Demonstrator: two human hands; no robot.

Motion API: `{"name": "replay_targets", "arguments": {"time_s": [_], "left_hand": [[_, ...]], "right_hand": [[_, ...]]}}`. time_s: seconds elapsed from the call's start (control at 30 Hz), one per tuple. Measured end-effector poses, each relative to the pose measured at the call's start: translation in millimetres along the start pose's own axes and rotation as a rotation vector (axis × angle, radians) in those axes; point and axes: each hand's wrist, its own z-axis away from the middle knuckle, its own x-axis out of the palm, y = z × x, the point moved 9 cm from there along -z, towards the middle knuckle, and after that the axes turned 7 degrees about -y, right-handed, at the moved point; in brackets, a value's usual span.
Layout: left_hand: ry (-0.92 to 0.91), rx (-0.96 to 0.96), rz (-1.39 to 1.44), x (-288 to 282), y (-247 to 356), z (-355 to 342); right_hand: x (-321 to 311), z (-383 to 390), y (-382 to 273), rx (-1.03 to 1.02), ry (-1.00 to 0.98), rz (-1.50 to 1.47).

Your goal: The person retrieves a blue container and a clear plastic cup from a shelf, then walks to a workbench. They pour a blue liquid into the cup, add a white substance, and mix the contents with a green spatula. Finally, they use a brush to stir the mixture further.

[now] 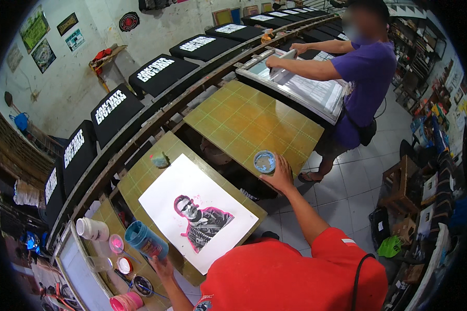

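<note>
Here's the left hand, wrapped around the lower part of the blue tub, fingers closed on its side; the tub leans at a slant just beside the near-left edge of the white sheet, above the small pots on the left; over on the right, the right hand has thumb and fingers closed on the edge of a round blue-smeared piece — lid or shallow cup, I can't tell — above the next yellow-green board, whether resting or lifted isn't clear; the tub looks like thin, fairly stiff plastic, its weight depending on a fill I can't make out; any wet smear would make that wall slick, so a full wrap low on the body, mouth kept up, seems the sound hold; the round piece should be light and a little springy, best pinched at a clean stretch of rim; the sheet — printed with a pink-edged figure — looks light, flexible and easily creased or marked, so clean fingertips at a bare corner would suit it.
</note>
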Motion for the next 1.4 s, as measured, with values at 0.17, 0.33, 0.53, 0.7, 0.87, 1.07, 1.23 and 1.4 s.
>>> {"name": "replay_targets", "arguments": {"time_s": [0.17, 0.33, 0.53, 0.7, 0.87, 1.07, 1.23, 1.4], "left_hand": [[0.099, -0.026, -0.226, -13.2, 6.4, -6.7], [0.181, -0.042, -0.213, -69.0, 1.6, -39.1], [0.184, 0.007, -0.315, -34.4, 27.8, -91.9], [0.192, -0.05, -0.508, -46.9, 29.3, -132.8], [0.108, 0.023, -0.788, -33.8, 32.9, -142.5], [0.217, 0.084, -0.607, -25.0, 19.7, -144.0], [0.245, 0.074, -0.652, -18.9, 15.5, -141.4], [0.241, 0.105, -0.614, -8.8, 14.0, -138.3]], "right_hand": [[-2.7, 2.9, -4.9, -0.015, 0.018, 0.01], [2.0, 2.7, -6.8, -0.019, 0.023, -0.01], [-3.1, 4.2, -5.0, -0.004, 0.023, 0.001], [-3.9, 4.1, -4.9, 0.009, 0.024, 0.022], [-4.4, 3.1, -6.3, 0.003, 0.027, 0.01], [-2.2, 2.7, -7.1, -0.005, 0.032, 0.013], [0.8, 2.0, -4.1, 0.017, 0.021, 0.033], [1.5, 1.1, -4.3, 0.026, 0.006, 0.036]]}}
